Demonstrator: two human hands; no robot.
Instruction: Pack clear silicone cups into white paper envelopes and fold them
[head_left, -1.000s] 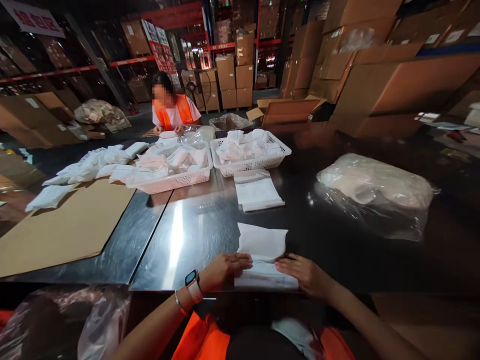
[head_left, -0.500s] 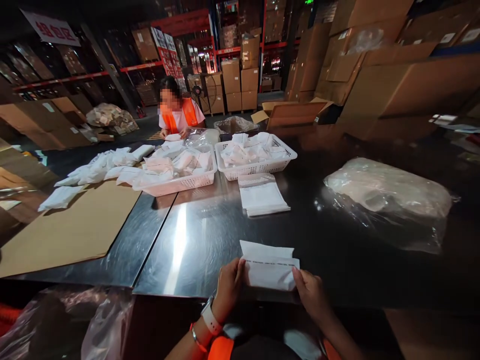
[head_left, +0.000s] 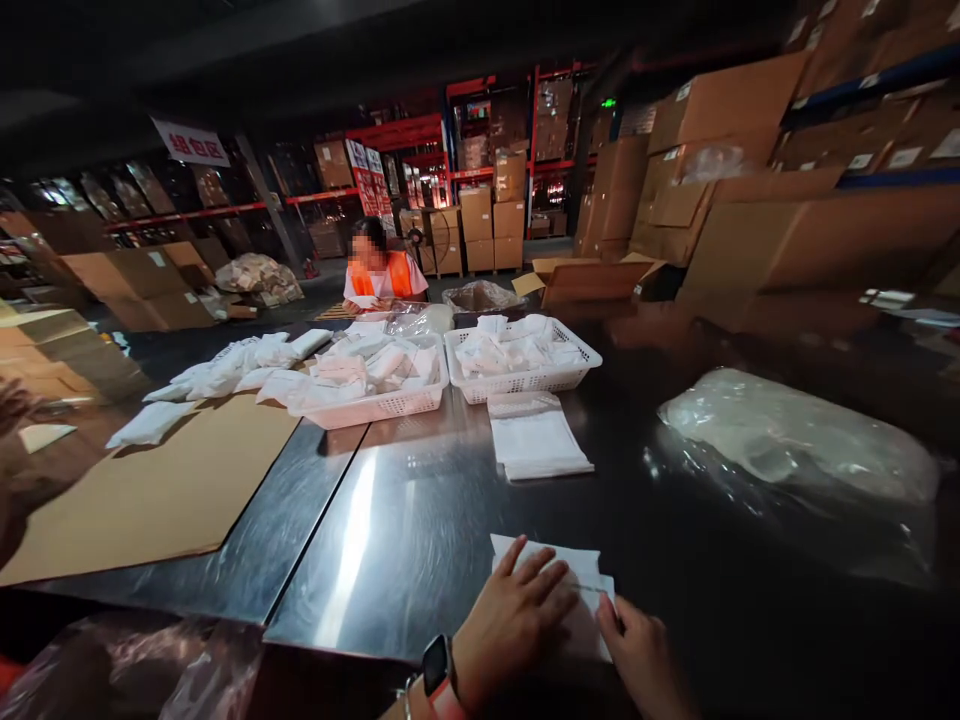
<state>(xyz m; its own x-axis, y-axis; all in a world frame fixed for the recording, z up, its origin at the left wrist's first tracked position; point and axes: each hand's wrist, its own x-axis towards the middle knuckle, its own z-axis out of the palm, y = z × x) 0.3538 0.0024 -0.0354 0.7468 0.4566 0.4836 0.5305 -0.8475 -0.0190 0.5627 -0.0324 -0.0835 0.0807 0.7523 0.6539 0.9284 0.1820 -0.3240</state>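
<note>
A white paper bag (head_left: 586, 562) with a loose flap and a faint printed line lies at the table's near edge. My left hand (head_left: 517, 612) rests on it palm down, fingers spread, and hides much of its front. At the bag's right edge, my right hand (head_left: 637, 640) pinches the paper between thumb and fingers. Farther off, a flat stack of white bags (head_left: 538, 440) lies on the dark metal table. Behind that stack stand two white plastic baskets, a right one (head_left: 536, 384) and a left one (head_left: 382, 406), both heaped with white packets.
Loose white packets (head_left: 232, 360) and a flat cardboard sheet (head_left: 172, 480) lie to the left. A large clear plastic bag (head_left: 795, 430) sits on the right. Across the table is a person in an orange vest (head_left: 384, 275). Another person's blurred hand (head_left: 11, 405) shows at the left edge.
My left hand has let go of the bag's left edge and now lies flat across it. My right hand still grips the right edge. The view has tilted up.
</note>
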